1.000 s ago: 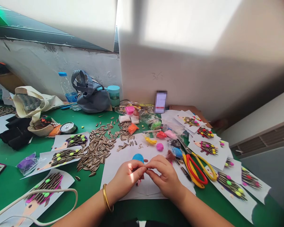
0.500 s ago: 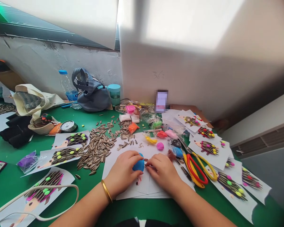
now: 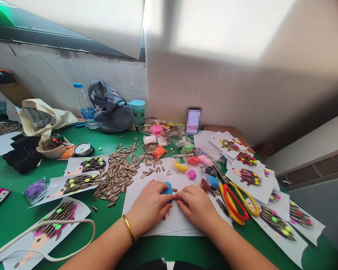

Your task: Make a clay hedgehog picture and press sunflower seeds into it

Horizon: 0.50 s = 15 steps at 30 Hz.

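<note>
A flat blue clay shape (image 3: 168, 187) lies on the white paper (image 3: 133, 187) in front of me, partly covered by my left hand (image 3: 148, 204). The left fingers are curled over it, and their tips reach its right edge. Close beside, my right hand (image 3: 193, 204) pinches thumb and index finger around a tiny dark brown clay piece (image 3: 175, 197), almost touching the left fingertips. Just above them a small brown oval (image 3: 175, 190) rests at the blue edge. Below the left hand a bit of pink drawing (image 3: 166, 215) shows; the rest is hidden.
Striped sunflower seeds (image 3: 118, 174) are heaped to the left. Bagged clay, a yellow lump (image 3: 181, 166) and a pink ball (image 3: 191, 174) sit beyond the hands. Red-and-yellow-handled scissors (image 3: 236, 202) lie right. Finished hedgehog cards (image 3: 247, 177) flank both sides; a white cable (image 3: 70, 221) crosses the left.
My left fingertips have moved right and slightly up, closer to my right fingertips, covering more of the blue clay. The right hand has barely shifted; the view has turned slightly.
</note>
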Each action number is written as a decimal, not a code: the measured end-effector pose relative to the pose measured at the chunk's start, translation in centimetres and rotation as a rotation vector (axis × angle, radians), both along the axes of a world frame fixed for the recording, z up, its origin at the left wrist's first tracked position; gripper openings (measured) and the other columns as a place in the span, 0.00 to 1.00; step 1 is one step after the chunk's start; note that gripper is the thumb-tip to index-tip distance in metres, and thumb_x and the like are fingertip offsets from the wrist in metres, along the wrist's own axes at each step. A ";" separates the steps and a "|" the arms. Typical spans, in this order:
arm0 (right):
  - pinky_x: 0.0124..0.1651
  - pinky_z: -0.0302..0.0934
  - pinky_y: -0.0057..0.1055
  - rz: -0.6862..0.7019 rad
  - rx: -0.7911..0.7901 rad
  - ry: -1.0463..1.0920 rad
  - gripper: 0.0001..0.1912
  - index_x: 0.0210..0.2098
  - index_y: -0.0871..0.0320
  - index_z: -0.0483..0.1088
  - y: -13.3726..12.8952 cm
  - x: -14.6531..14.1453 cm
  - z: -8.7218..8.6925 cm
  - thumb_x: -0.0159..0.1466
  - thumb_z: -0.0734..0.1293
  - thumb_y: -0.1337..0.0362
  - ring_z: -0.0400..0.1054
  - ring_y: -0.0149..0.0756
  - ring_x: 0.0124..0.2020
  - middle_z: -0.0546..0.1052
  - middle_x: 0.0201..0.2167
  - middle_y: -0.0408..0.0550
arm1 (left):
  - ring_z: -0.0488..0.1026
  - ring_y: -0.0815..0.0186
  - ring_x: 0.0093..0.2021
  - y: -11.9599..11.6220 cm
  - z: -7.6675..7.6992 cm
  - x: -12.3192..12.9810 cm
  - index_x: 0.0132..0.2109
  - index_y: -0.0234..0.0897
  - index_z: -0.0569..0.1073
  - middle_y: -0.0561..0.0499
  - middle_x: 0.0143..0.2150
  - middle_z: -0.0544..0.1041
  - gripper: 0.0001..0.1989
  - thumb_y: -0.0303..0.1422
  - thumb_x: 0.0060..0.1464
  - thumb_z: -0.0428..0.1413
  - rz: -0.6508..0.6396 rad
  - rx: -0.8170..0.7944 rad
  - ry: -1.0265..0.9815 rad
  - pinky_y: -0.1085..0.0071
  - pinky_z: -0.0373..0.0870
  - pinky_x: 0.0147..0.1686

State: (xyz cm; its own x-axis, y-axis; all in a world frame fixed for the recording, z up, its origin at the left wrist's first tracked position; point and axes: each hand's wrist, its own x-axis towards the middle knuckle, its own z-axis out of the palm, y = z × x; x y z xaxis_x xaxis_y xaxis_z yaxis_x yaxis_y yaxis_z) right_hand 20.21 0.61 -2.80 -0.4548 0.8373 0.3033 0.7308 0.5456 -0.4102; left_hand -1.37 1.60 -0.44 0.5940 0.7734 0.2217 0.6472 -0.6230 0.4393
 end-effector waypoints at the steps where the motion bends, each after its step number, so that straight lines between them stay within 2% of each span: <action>1: 0.43 0.58 0.35 0.012 0.010 0.002 0.08 0.42 0.55 0.76 0.0 0.2 0.2 0.65 0.67 0.69 0.69 0.38 0.38 0.76 0.35 0.47 | 0.69 0.53 0.50 0.0 0.0 0.0 0.47 0.47 0.80 0.45 0.49 0.75 0.12 0.30 0.56 0.61 -0.002 0.003 -0.001 0.52 0.68 0.51; 5: 0.42 0.58 0.36 0.071 0.085 -0.032 0.10 0.44 0.52 0.77 -0.3 0.7 0.9 0.66 0.65 0.68 0.68 0.38 0.38 0.76 0.36 0.48 | 0.70 0.53 0.50 0.1 -0.2 0.1 0.46 0.44 0.79 0.45 0.50 0.74 0.11 0.28 0.56 0.60 0.001 -0.017 -0.014 0.54 0.70 0.51; 9: 0.42 0.57 0.37 0.112 0.129 -0.121 0.13 0.48 0.52 0.76 -0.6 0.7 1.4 0.66 0.65 0.68 0.67 0.39 0.39 0.76 0.36 0.49 | 0.71 0.55 0.50 0.4 -0.3 -0.1 0.51 0.42 0.75 0.45 0.50 0.75 0.16 0.26 0.54 0.59 0.039 -0.062 -0.042 0.56 0.71 0.51; 15: 0.42 0.57 0.39 0.107 0.180 -0.227 0.12 0.47 0.53 0.76 -0.8 0.4 1.6 0.66 0.66 0.66 0.66 0.42 0.40 0.76 0.38 0.51 | 0.69 0.54 0.59 0.8 -1.0 -0.4 0.59 0.39 0.68 0.43 0.60 0.71 0.22 0.24 0.57 0.54 0.115 -0.025 -0.034 0.55 0.70 0.57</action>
State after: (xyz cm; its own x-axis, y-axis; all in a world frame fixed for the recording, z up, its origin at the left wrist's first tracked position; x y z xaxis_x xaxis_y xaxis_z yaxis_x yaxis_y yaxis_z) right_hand 20.59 -0.15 -1.23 -0.6105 0.7232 0.3229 0.7273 0.6733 -0.1327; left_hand -1.81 2.38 -1.40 0.4937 0.8413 0.2201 0.6981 -0.5344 0.4766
